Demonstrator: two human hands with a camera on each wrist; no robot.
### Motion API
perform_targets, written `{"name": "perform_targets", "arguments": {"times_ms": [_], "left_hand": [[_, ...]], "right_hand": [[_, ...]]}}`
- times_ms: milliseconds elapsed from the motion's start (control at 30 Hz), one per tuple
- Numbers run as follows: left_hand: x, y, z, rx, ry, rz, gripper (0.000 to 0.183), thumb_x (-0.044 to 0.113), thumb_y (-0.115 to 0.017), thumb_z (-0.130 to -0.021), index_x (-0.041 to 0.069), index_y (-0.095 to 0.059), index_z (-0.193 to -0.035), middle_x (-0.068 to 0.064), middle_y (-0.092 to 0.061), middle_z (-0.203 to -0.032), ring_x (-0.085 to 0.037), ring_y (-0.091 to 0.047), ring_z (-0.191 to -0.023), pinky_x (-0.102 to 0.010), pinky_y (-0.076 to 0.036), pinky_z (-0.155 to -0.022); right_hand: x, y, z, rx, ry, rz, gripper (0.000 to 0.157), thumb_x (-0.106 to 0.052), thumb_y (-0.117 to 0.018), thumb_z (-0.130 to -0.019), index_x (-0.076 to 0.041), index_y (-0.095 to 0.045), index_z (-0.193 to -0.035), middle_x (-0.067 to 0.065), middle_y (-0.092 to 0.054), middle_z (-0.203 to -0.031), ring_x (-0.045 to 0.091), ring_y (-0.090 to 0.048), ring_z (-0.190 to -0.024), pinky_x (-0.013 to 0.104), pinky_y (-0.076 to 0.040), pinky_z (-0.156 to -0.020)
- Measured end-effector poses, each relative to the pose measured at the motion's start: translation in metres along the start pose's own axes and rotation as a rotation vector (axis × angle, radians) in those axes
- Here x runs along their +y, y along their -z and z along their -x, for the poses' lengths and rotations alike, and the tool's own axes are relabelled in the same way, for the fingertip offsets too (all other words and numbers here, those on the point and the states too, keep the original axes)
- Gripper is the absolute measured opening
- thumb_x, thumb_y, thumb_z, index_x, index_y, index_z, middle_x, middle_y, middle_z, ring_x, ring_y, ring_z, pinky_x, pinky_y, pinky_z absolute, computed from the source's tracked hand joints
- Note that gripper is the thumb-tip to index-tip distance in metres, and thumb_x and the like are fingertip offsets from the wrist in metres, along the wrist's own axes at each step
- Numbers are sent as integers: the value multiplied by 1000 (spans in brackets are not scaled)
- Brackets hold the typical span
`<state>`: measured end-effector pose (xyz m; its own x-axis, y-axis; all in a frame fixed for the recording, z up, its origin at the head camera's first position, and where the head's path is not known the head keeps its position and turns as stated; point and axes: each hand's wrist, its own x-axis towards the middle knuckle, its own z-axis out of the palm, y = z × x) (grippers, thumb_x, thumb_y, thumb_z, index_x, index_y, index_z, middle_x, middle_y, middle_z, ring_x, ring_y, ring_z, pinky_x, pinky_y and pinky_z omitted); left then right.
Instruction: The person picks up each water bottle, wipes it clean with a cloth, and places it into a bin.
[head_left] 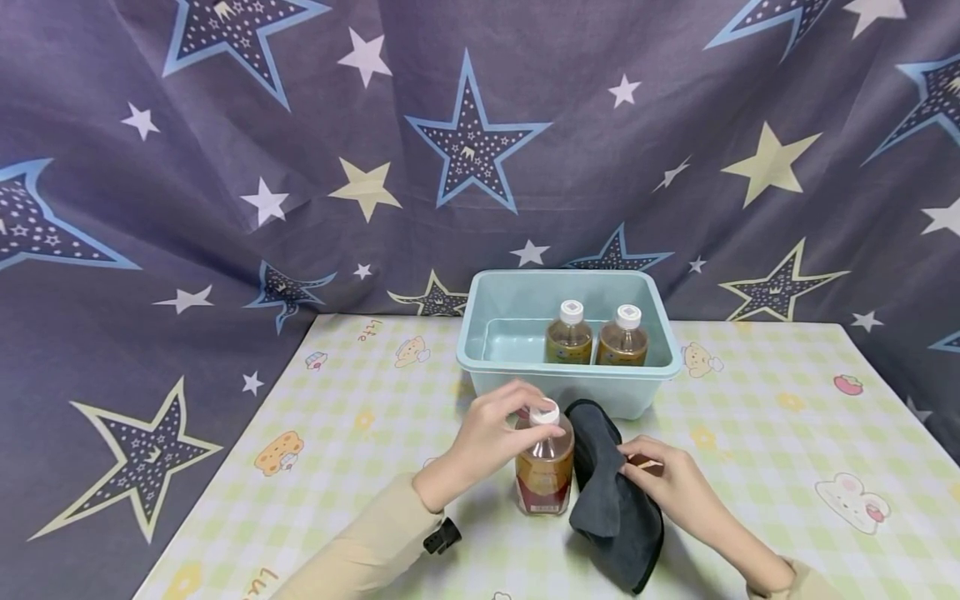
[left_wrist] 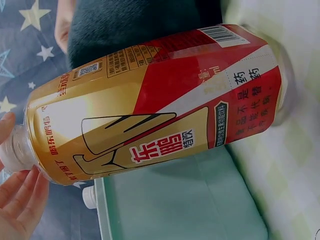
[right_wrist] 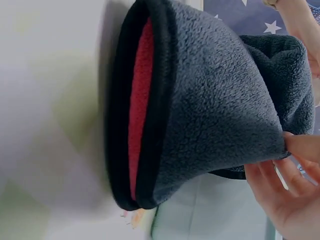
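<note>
My left hand (head_left: 501, 433) grips a drink bottle (head_left: 543, 479) by its neck, just under the white cap. The bottle stands upright on the table in front of the bin; its gold and red label (left_wrist: 165, 110) fills the left wrist view. To the right of it, my right hand (head_left: 671, 479) pinches a folded dark grey cloth (head_left: 600, 492) between thumb and fingers. Black edging runs round the cloth, and a strip of red inner side (right_wrist: 141, 110) shows in the right wrist view. The cloth's lower part hangs down to the tabletop.
A light blue plastic bin (head_left: 510, 373) sits at the back of the table, against a star-patterned curtain (head_left: 300, 125). Inside its right half stand two similar bottles, one (head_left: 570, 337) left of the other (head_left: 624, 340). A green checked cloth (head_left: 360, 467) covers the table.
</note>
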<state>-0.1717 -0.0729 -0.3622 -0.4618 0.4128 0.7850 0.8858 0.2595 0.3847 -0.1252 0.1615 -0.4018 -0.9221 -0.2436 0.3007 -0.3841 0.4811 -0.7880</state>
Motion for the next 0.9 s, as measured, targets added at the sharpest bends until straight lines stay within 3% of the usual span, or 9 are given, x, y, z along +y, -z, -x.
{"name": "perform_targets", "arguments": {"times_ms": [367,533,900], "left_hand": [[1,-1,3,2,-22,-27,22,20,-76,-67,9,-62,-79,-1,-62,-84,-6,-56,-77,-12,-47,-66],[2,-2,3,3,-14,-19,21,19,-76,-67,9,-61,-78,0,-61,-84,-5,-56,-75,-11,-46,-64],[3,-2,3,8,-13,-32,21,19,-77,-66,10,-62,-78,0,-61,-83,-5,-55,-74,-10,-45,-63]], "right_hand": [[-12,1,-8,54,90,-3,15,7,-63,-76,-2,-66,-88,6,-64,-86,6,-59,-74,23,-52,-60],[-20,2,-13,70,148,-7,19,10,-62,-74,-1,-66,-89,6,-64,-86,0,-57,-77,24,-52,-61],[-27,-4,-18,42,139,14,19,8,-64,-73,1,-66,-90,5,-63,-87,10,-59,-74,24,-52,-60]]}}
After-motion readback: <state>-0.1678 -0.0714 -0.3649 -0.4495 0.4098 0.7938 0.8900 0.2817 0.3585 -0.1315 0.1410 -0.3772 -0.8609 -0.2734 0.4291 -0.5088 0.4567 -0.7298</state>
